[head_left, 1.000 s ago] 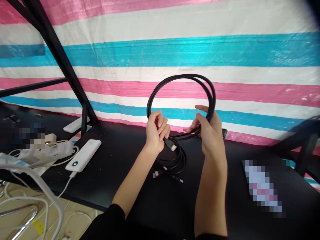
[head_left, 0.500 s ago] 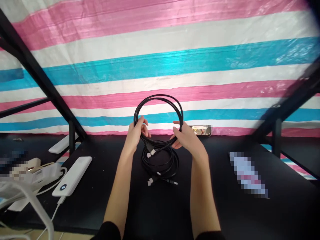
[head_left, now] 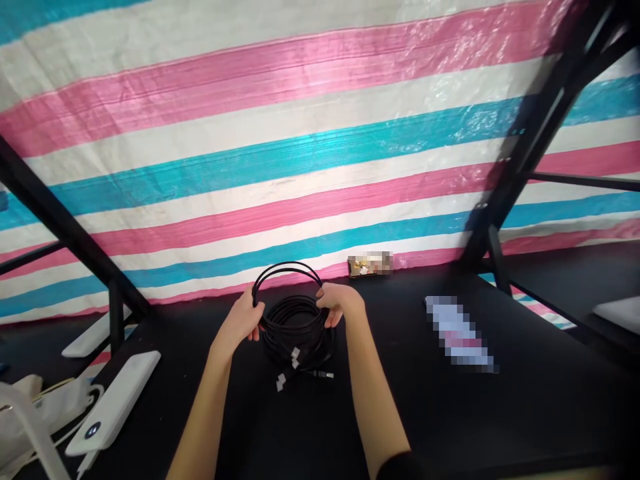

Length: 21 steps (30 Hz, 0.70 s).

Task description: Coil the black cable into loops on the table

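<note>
A looped black cable (head_left: 288, 265) is held between my two hands, its far side tilted up. My left hand (head_left: 243, 319) is closed round the loop's left side, thumb on top. On the right side my right hand (head_left: 338, 301) grips it with curled fingers. Directly below and partly behind it lies another coiled black cable (head_left: 333, 347) on the black table (head_left: 300, 440). White tags (head_left: 295, 357) and a dark plug with a metal tip (head_left: 325, 375) show at the near side. Which tag belongs to which coil I cannot tell.
A white power bank (head_left: 117, 400) lies at left, beside a white power strip (head_left: 63, 403) with cords. A phone (head_left: 370, 265) leans at the back against the striped sheet (head_left: 280, 160). A blurred-out flat item (head_left: 457, 333) lies right. Black frame bars (head_left: 515, 153) slant up at both sides.
Both hands have lowered the held cable loop toward the coil on the table. The head view has turned slightly right and tilted.
</note>
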Tool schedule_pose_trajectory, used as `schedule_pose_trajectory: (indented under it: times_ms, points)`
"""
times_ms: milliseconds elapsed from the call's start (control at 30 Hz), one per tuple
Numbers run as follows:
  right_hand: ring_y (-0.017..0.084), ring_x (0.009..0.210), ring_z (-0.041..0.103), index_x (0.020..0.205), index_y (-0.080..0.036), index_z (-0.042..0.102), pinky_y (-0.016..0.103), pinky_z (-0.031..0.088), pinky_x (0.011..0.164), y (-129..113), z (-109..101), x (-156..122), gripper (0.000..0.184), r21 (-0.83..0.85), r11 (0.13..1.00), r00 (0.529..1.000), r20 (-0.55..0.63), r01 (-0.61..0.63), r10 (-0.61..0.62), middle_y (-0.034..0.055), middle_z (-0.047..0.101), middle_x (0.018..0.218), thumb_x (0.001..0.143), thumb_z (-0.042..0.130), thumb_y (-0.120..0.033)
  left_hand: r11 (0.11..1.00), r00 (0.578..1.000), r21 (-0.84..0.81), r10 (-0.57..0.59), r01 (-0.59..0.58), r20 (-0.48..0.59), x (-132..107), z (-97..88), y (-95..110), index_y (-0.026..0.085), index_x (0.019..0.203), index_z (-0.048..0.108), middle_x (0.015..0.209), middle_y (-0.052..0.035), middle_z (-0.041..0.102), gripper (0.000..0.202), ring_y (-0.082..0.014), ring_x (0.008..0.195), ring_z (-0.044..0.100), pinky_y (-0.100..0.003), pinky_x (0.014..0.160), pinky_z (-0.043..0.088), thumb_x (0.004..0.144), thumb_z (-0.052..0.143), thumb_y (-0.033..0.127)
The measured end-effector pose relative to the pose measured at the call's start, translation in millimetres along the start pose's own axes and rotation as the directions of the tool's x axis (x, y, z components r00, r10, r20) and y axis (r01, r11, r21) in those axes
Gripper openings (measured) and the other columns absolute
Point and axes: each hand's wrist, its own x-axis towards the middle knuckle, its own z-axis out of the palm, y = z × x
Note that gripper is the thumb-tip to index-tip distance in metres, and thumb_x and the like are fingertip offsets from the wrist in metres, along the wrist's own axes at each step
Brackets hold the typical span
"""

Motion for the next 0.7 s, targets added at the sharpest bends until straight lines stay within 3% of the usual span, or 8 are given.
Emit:
schedule_pose_trajectory:
  times_ms: [233,500,633,700]
  points:
    - [0.020,0.047,0.066,0.130,-0.008,0.033,0.031,0.055,0.054,10,-5,4,0.050,0.010,0.998,0.998,-0.011,0.058,-0.058,0.0121,0.072,0.070,0.084,0.051,-0.015,0.925,1.000,-0.379,0.001,-0.007,-0.016,-4,26.4,-21,0.017,0.122,0.031,0.059,0.0070,0.051,0.042,-0.0081,0.027,0.046,-0.015,0.026,0.028,0.081,0.042,0.021]
    - [0.015,0.042,0.063,0.126,-0.004,0.039,0.026,0.053,0.050,13,-2,33,0.044,-0.022,1.000,0.985,0.169,-0.014,0.018,0.0139,0.072,0.078,0.083,0.044,-0.009,0.966,0.989,-0.216,-0.137,0.145,0.049,5,43.3,-55,0.012,0.126,0.036,0.033,0.0092,0.044,0.049,-0.0091,0.019,0.035,-0.013,0.025,0.018,0.079,0.046,0.021]
    - [0.017,0.046,0.064,0.123,0.002,0.042,0.028,0.053,0.051,13,-1,44,0.044,-0.040,0.999,0.974,0.224,-0.029,0.038,0.0186,0.071,0.079,0.080,0.049,-0.007,0.970,0.989,-0.194,-0.140,0.145,0.037,5,49.5,-66,0.011,0.117,0.044,0.028,0.0086,0.041,0.041,-0.0093,0.019,0.033,-0.014,0.025,0.017,0.078,0.047,0.024]
    - [0.017,0.045,0.064,0.123,0.002,0.042,0.030,0.054,0.051,13,-2,45,0.045,-0.041,0.999,0.974,0.226,-0.010,0.019,0.0165,0.071,0.074,0.079,0.046,-0.005,0.963,0.992,-0.236,-0.123,0.127,0.032,7,50.8,-69,0.012,0.115,0.043,0.030,0.0084,0.042,0.040,-0.0106,0.020,0.036,-0.014,0.025,0.019,0.078,0.047,0.025]
